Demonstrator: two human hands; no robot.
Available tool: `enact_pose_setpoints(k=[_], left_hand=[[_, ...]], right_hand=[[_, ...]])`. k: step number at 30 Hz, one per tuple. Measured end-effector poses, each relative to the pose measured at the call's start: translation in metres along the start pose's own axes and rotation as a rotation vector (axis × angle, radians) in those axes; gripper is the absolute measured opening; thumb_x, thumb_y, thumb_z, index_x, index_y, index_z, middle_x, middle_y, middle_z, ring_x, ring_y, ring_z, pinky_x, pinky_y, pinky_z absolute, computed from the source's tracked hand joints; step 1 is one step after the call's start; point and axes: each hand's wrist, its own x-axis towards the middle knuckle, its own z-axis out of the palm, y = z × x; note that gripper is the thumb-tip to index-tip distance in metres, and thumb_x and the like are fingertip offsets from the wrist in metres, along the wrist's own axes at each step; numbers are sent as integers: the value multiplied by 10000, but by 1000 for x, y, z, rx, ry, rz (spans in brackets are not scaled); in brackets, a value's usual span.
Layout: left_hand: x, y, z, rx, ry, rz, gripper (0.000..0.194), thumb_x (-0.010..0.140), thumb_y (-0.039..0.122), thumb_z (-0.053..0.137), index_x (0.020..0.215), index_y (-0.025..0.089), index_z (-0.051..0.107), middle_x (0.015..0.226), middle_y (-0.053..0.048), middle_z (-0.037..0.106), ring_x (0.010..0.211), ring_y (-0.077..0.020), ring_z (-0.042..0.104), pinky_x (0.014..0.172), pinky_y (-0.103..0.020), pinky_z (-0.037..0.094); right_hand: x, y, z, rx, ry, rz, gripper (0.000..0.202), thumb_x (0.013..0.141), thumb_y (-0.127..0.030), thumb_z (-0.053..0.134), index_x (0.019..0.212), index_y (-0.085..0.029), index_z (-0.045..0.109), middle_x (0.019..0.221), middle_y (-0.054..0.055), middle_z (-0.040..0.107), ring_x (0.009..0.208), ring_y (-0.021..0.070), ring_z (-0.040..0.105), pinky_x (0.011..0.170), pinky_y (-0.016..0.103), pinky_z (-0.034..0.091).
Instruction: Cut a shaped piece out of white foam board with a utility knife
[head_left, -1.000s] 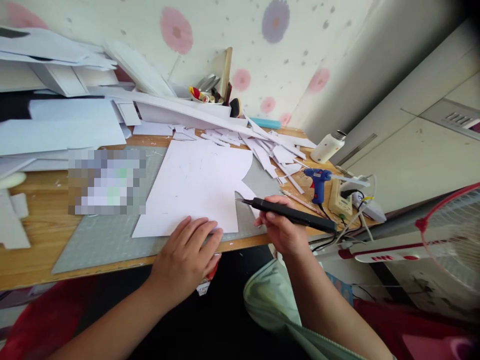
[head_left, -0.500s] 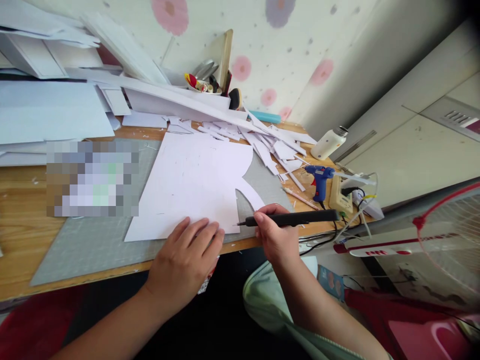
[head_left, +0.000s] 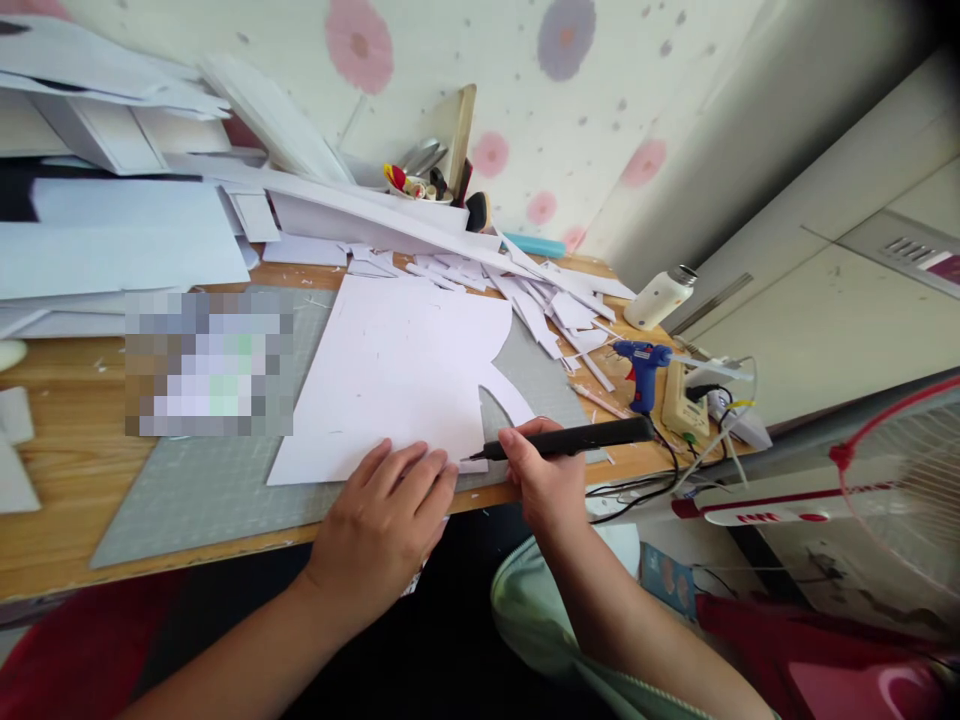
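Note:
A white sheet (head_left: 397, 370) with a curved cut on its right side lies on a grey cutting mat (head_left: 202, 500). My left hand (head_left: 382, 520) rests flat on the sheet's lower edge, fingers spread a little. In my right hand (head_left: 547, 475) is a black pen-like cutter (head_left: 577, 438), held almost level. Its thin tip touches or hovers just over the sheet near the lower right corner, right of my left fingertips. A curved white strip (head_left: 510, 390) runs from the sheet toward my right hand.
White scraps (head_left: 540, 300) lie behind the sheet. A blue glue gun (head_left: 643, 372), a white bottle (head_left: 660, 298) and a power strip (head_left: 684, 395) with cables stand at the right. Stacked white boards (head_left: 120, 240) fill the back left. A blurred-out patch covers something on the mat's left.
The cutter's tip has shifted slightly left along the sheet's lower edge, nearer my left fingers. The whole view has moved a little, so the scene sits further right and lower.

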Motion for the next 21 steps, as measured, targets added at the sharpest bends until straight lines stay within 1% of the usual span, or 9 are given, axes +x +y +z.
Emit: enact_pose_setpoints(k=[4,8,14,21], left_hand=[[-1,0,1,2,-10,-6,349,822,132,589,1168,138,632,1158,-74,694,1083,-282,587,990,-503,440],[0,0,1,6,-13,-13,351,811,128,596,1160,150,635,1157,-71,692,1080,-282,589,988,-507,438],[3,1,0,-4,-11,-51,336,803,142,615,1135,174,643,1123,-66,699,1054,-273,607,967,-495,445],[6,1,-3,-2,-31,-55,347,770,124,639,1112,177,651,1110,-69,700,1034,-274,615,955,-486,451]], right_hand=[[-1,-4,2,-9,1,-20,350,668,-484,767,597,-176,615,414,-53,477,405,109,431,422,244,356],[-1,-4,3,8,-9,-16,340,668,-473,768,603,-178,612,426,-55,478,414,107,430,428,245,364],[0,-9,4,-18,16,-74,307,651,-415,744,541,-187,570,456,-37,514,462,119,471,458,246,394],[2,-12,3,-17,12,-53,308,645,-426,725,541,-191,555,458,-36,514,452,116,459,456,249,395]])
